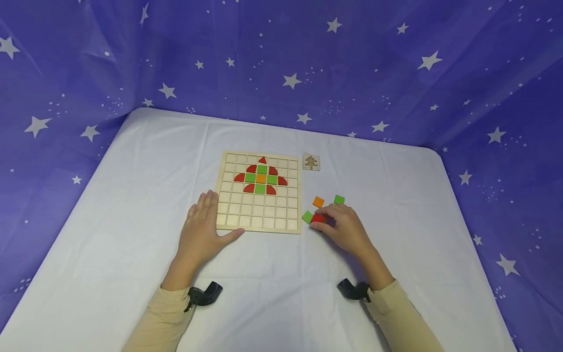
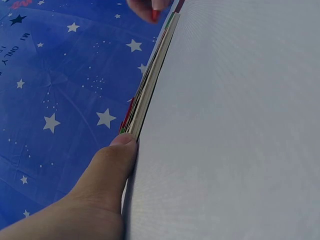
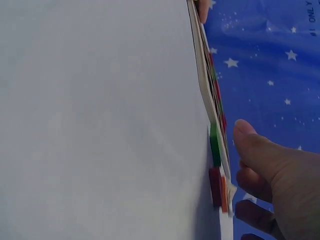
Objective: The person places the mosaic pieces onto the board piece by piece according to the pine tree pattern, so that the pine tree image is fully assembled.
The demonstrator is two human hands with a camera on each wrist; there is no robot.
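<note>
A square wooden grid board (image 1: 258, 230) holds a pattern of colored tiles: a red triangle (image 1: 262, 160) on top, red quarter-rounds (image 1: 239, 177) at the sides, green squares and an orange square (image 1: 261, 179) between. My left hand (image 1: 201, 232) rests at the board's near left corner, fingers straight along the left edge and thumb (image 2: 124, 140) at the front edge. Right of the board, my right hand (image 1: 343, 227) pinches a red tile (image 2: 156, 15) between thumb and fingertips; its exact shape is hidden. Beside these fingertips lie a green square (image 1: 307, 217) and an orange square (image 1: 318, 201).
Another green square (image 1: 339, 199) lies just beyond my right hand. A small pattern card (image 1: 311, 162) with a brown tree figure sits by the board's far right corner. A red tile (image 3: 215, 187) stands out low on the white tablecloth (image 1: 264, 293). Purple starry cloth (image 1: 290, 58) surrounds the table.
</note>
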